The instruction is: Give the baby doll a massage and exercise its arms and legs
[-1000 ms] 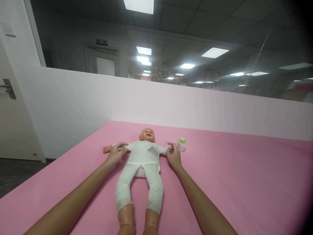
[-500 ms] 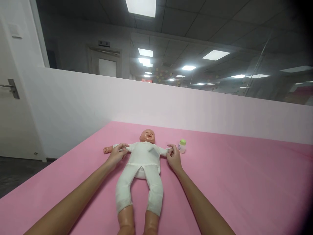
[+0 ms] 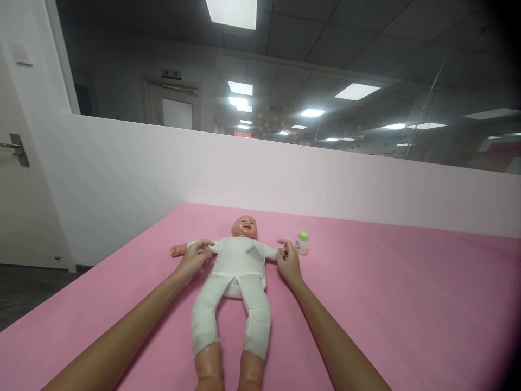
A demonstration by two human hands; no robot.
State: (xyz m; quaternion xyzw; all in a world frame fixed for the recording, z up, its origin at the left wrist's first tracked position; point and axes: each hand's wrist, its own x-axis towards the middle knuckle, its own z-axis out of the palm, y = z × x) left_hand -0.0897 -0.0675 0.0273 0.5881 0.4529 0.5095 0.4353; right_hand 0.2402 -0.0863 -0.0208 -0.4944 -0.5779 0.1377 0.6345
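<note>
A baby doll point(image 3: 240, 258) in a white cloth suit lies on its back on the pink table, arms spread, bare feet toward me. My left hand point(image 3: 196, 258) is closed round the doll's arm on the left, with the plastic hand point(image 3: 178, 250) showing beyond it. On the other side, my right hand point(image 3: 288, 260) pinches the doll's right-side sleeve point(image 3: 271, 252) near its end. That doll hand is mostly hidden by my fingers. Just past my right hand stands a small clear bottle point(image 3: 302, 245) with a green cap, upright.
The pink table point(image 3: 366, 288) runs up to a low white wall point(image 3: 285, 174) with glass above it. To the left are a door point(image 3: 24, 206) with a metal handle point(image 3: 18, 149) and a dark floor point(image 3: 28, 288).
The view has shifted very slightly. Both hands keep their places on the doll's arms, and the doll and bottle have not moved.
</note>
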